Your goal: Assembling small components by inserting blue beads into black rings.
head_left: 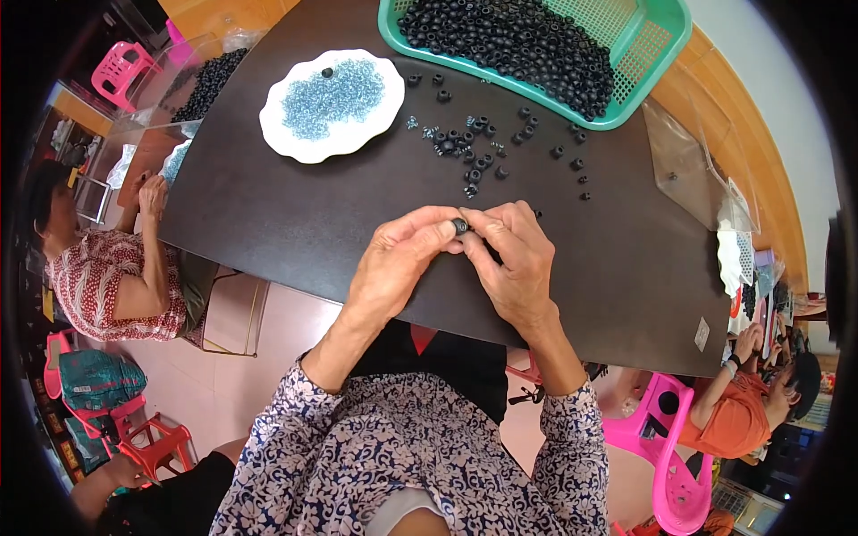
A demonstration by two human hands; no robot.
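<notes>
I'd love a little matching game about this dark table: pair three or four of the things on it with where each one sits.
Things:
1. green plastic mesh basket of black rings
2. white scalloped plate of pale blue pieces
3. single small black ring
4. loose cluster of black rings

Places:
A. pinched between the left hand and right hand
B. on the bare dark tabletop, between plate and basket
C. at the table's far right corner
D. far left part of the table

Pairs: 1-C, 2-D, 3-A, 4-B
</notes>
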